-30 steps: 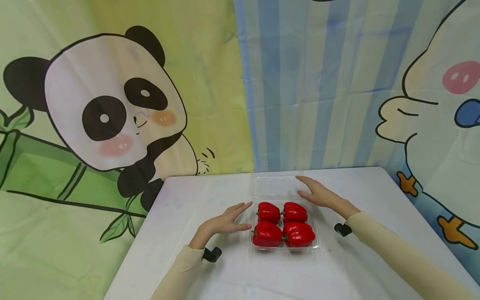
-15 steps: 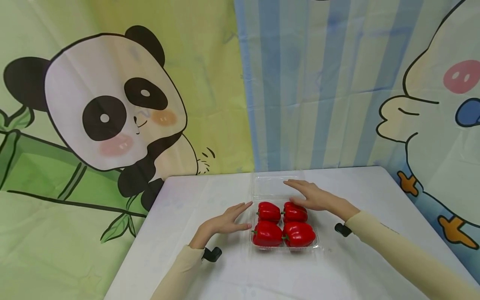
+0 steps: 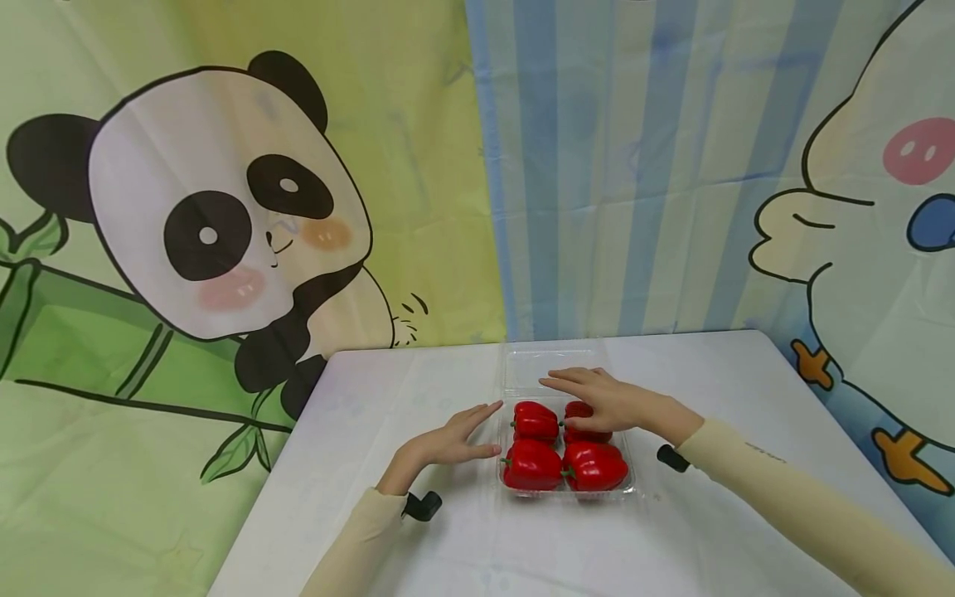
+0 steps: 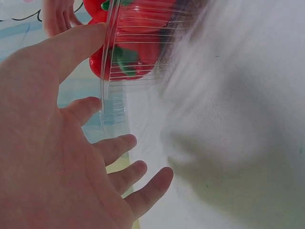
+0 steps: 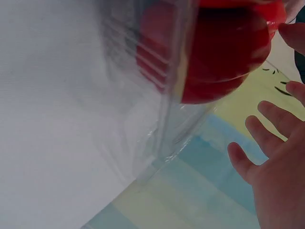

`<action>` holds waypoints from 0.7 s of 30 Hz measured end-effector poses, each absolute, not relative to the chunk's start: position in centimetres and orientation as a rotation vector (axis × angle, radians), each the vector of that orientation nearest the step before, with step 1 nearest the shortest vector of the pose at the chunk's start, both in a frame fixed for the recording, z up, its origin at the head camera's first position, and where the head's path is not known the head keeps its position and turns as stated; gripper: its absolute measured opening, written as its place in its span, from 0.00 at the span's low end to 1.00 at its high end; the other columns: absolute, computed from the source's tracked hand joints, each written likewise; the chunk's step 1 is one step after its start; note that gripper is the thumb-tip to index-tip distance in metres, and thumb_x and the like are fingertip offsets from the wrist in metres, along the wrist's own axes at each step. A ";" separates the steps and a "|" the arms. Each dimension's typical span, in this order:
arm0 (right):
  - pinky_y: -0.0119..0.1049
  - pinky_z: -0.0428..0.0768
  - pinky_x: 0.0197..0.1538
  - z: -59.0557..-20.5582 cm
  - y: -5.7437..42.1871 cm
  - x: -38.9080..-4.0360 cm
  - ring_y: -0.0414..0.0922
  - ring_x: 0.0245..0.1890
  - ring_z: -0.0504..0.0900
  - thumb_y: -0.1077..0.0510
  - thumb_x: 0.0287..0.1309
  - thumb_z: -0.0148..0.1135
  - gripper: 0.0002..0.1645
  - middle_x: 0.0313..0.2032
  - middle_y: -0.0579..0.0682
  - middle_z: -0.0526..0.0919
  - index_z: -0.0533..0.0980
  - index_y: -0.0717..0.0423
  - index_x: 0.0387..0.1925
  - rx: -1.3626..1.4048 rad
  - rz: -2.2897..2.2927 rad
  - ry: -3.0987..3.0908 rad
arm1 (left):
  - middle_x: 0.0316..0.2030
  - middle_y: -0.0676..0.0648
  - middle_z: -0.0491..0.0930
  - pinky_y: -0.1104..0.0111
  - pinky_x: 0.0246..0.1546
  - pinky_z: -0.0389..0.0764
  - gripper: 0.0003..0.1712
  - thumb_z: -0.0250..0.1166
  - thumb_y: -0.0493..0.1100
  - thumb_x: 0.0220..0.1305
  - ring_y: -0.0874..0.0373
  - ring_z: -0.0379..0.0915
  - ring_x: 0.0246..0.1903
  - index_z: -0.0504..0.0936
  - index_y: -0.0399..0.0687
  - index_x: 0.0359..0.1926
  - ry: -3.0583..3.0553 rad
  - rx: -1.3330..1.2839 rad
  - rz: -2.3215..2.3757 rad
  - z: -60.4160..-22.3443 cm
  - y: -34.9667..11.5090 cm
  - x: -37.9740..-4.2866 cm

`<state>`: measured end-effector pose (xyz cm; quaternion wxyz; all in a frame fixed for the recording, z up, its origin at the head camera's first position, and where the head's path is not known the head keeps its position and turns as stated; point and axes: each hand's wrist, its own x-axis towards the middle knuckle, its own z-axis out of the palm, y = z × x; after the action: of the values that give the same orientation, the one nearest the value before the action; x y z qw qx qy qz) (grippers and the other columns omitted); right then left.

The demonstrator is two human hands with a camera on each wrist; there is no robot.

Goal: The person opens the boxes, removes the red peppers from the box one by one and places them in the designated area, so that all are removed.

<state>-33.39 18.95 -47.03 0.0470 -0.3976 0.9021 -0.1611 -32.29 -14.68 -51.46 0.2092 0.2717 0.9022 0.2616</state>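
A clear plastic clamshell box (image 3: 630, 485) holds several red bell peppers, its lid (image 3: 525, 369) folded back flat behind it. My left hand (image 3: 451, 439) is at the box's left side, fingers spread and straight. In the left wrist view, the thumb (image 4: 81, 45) lies right at the box's rim (image 4: 106, 71). Over the back right pepper (image 3: 577, 410) is my right hand (image 3: 615, 404), fingers extended left and partly hiding that pepper. The right wrist view shows its fingers (image 5: 264, 136) spread, with a pepper (image 5: 228, 57) beside them. Neither hand grips anything.
The box stands on a white-covered table (image 3: 418, 547), near the middle. Right behind the table's back edge hangs a printed cloth (image 3: 597, 207) with a panda on its left part.
My right hand has moved left and slightly down, from the right of the lid to over the back right pepper. My left hand, the box and the peppers stay in place.
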 end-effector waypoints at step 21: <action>0.67 0.60 0.71 -45.7 14.8 -32.1 0.58 0.77 0.54 0.61 0.56 0.68 0.49 0.78 0.53 0.57 0.59 0.41 0.77 -1.420 -0.128 2.598 | 0.79 0.47 0.51 0.36 0.71 0.57 0.50 0.61 0.67 0.64 0.43 0.44 0.78 0.47 0.69 0.80 2.498 0.777 0.742 -51.3 -14.7 -32.3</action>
<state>-32.11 14.75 -45.68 0.0891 -0.4772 0.8732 -0.0431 -32.28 -14.71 -51.35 0.2097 0.2792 0.8982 0.2670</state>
